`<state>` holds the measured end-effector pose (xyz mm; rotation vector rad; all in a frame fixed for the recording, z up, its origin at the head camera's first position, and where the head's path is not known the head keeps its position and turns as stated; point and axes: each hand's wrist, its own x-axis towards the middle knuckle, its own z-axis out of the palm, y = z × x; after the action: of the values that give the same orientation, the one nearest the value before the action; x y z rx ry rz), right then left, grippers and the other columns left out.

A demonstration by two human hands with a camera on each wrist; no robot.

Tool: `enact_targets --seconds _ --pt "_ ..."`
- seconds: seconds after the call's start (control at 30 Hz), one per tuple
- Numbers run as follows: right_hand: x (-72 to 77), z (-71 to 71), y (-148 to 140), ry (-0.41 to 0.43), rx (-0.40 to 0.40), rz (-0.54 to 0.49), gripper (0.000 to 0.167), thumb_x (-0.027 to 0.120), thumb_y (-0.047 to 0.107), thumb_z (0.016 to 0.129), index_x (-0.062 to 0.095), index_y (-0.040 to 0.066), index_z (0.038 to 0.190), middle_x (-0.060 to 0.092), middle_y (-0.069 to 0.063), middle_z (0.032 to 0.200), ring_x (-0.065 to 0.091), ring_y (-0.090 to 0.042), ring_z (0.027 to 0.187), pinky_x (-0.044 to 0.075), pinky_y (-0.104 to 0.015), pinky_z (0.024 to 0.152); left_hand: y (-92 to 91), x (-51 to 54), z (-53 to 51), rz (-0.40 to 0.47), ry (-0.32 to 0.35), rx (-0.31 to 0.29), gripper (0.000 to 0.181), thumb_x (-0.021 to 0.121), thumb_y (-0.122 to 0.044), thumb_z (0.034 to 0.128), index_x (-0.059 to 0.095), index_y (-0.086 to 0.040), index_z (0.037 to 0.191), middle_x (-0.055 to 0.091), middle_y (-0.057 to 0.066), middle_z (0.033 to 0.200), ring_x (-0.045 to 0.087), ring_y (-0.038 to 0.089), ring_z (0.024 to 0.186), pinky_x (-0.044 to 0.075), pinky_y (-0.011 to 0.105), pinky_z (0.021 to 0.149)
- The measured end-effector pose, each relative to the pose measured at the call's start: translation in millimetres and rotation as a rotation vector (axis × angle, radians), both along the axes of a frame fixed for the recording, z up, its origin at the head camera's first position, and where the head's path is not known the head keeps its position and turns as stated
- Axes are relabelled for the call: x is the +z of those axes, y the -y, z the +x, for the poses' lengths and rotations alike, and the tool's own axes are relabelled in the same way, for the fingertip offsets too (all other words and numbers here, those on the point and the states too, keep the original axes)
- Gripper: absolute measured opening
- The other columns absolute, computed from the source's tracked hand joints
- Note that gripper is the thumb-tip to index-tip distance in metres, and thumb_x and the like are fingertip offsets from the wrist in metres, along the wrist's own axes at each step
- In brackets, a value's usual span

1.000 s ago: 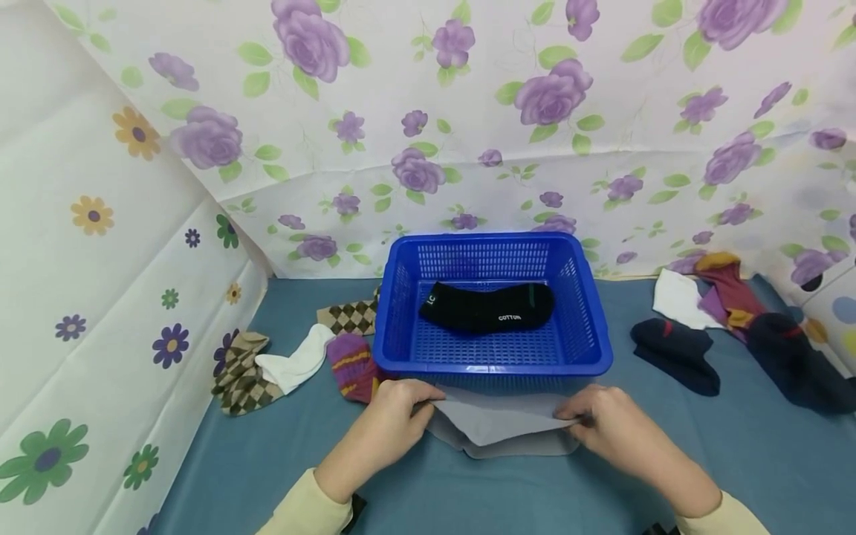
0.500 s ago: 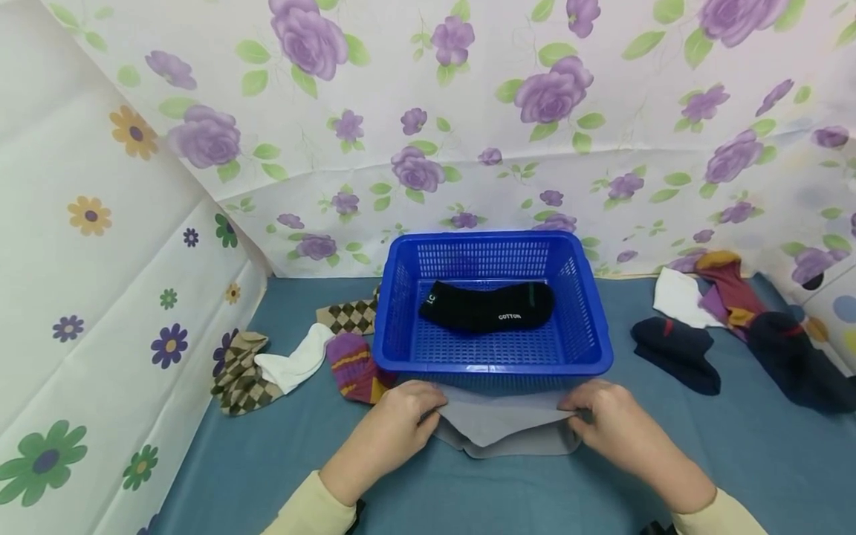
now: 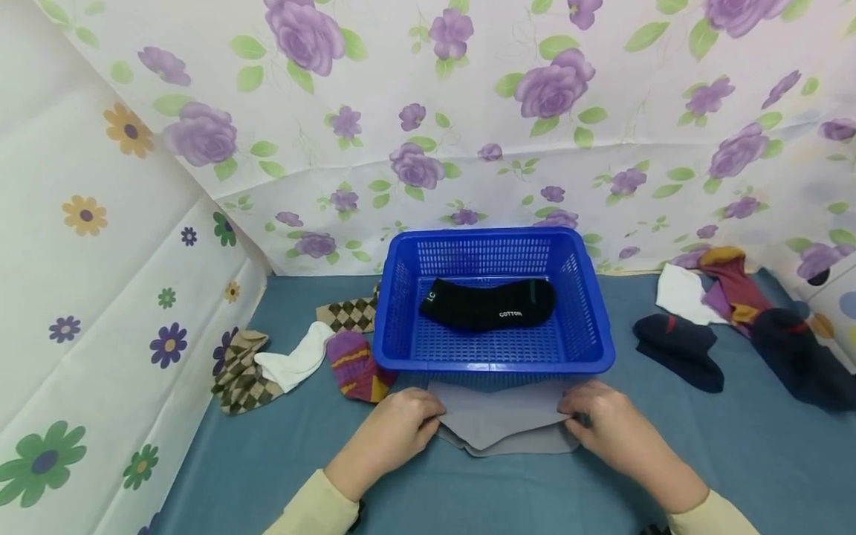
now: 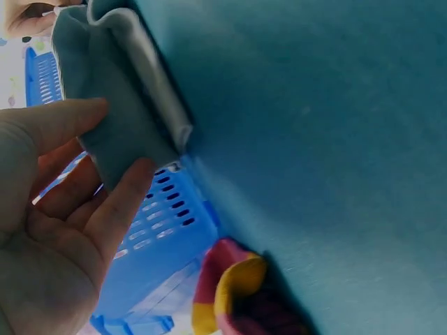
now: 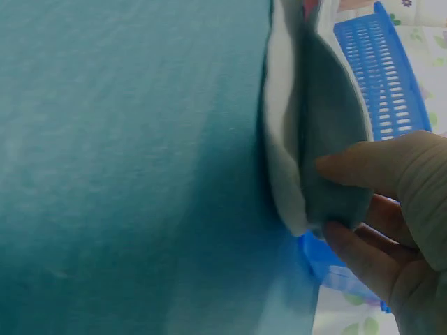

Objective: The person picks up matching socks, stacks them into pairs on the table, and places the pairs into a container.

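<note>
A folded grey cloth (image 3: 501, 417) lies in front of the blue basket, its near side made of loose layers. My left hand (image 3: 404, 417) pinches its left end between thumb and fingers; the left wrist view shows the thumb on the grey fabric (image 4: 115, 105). At the opposite end, my right hand (image 3: 604, 417) holds the cloth in the same way, thumb against the inner face in the right wrist view. Inside the blue plastic basket (image 3: 495, 366) lies a black pair of socks (image 3: 488, 306) with white lettering.
Left of the basket lie a purple-and-red striped sock (image 3: 354, 364), a white sock (image 3: 294, 360) and argyle socks (image 3: 247, 379). To the right are navy socks (image 3: 678, 353), a white sock (image 3: 685, 293) and a maroon sock (image 3: 735, 282). Flowered sheets cover the walls behind and left.
The upper layer of the grey cloth has come down slightly toward the near side. Both hands keep hold of its ends and have barely moved.
</note>
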<state>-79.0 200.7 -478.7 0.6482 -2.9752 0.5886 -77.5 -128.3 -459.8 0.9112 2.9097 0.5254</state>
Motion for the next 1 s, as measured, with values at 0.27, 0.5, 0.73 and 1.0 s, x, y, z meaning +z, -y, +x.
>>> enact_targets --seconds 0.27,0.5,0.73,1.0 --pt "-3.0 2.2 -2 0.047 0.012 0.019 0.016 0.081 0.015 0.068 0.072 0.025 0.076 0.066 0.014 0.082 0.061 -0.009 0.088 0.053 -0.033 0.077 2.3 -7.9 1.0 -0.075 0.000 -0.007 0.012 0.066 -0.019 0.0863 0.075 -0.018 0.095 0.069 -0.008 0.094 0.062 0.009 0.095 0.052 0.025 0.084" --pt "-1.6 3.4 -4 0.014 0.008 0.053 0.018 0.082 0.016 0.066 0.072 0.026 0.076 0.065 0.015 0.082 0.059 -0.007 0.085 0.053 -0.030 0.075 4.0 -6.5 0.3 -0.065 -0.113 -0.013 0.012 0.068 -0.013 0.0843 0.075 -0.018 0.093 0.070 -0.008 0.093 0.062 0.008 0.093 0.052 0.024 0.083" --pt "0.3 6.8 -4 -0.043 0.002 0.066 0.019 0.084 0.018 0.064 0.070 0.026 0.073 0.064 0.014 0.080 0.058 -0.006 0.084 0.053 -0.030 0.073 6.9 -8.1 -1.8 -0.037 -0.203 -0.008 0.013 0.066 -0.010 0.0860 0.074 -0.017 0.093 0.070 -0.007 0.093 0.062 0.007 0.092 0.052 0.023 0.083" --pt "-5.3 8.6 -5 0.038 0.011 0.084 0.017 0.083 0.023 0.065 0.068 0.030 0.071 0.060 0.019 0.078 0.056 -0.003 0.083 0.052 -0.028 0.072 9.3 -16.2 0.6 -0.109 -0.134 -0.001 0.013 0.065 -0.014 0.0865 0.075 -0.020 0.093 0.070 -0.004 0.097 0.063 0.011 0.093 0.053 0.026 0.082"
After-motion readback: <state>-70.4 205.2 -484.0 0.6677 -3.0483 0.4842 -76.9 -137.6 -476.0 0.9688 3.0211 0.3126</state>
